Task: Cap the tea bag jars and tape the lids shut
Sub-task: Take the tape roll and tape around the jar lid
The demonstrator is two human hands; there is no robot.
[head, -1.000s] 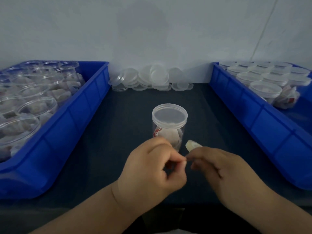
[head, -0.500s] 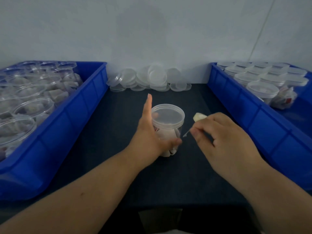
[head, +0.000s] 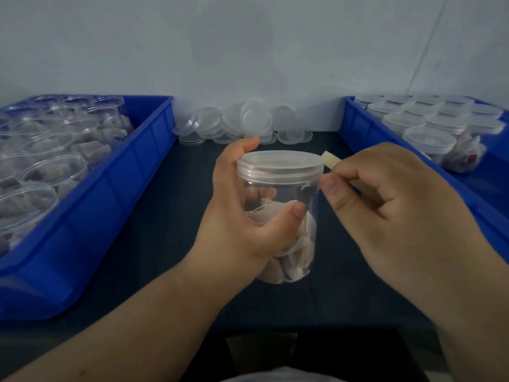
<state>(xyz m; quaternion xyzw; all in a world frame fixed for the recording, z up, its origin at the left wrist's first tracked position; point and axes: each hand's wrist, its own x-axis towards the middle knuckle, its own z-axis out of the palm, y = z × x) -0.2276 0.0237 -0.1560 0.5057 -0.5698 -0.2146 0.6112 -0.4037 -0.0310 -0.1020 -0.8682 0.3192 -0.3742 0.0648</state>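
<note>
Centre of view: left hand (head: 234, 216) grips the jar (head: 286, 194), fingers curled round the clear wall from its 9 o'clock side, thumb across the front. Lid (head: 278, 164) sits on the jar. Tea bags (head: 297, 244) lie in the jar's lower part. I cannot tell if the base touches the worktop (head: 165, 216).

Right hand (head: 385, 202) at the jar's 3 o'clock pinches a pale tape strip (head: 330, 159) between thumb and forefinger. One end of the strip pokes out just beside the lid rim.

At 9 o'clock I see a blue bin (head: 110, 183) of open jars (head: 49, 172). At 3 o'clock there's a second blue bin (head: 358, 125) of capped jars (head: 429, 139). At 12 o'clock, loose lids (head: 248, 122) are heaped against the wall.
</note>
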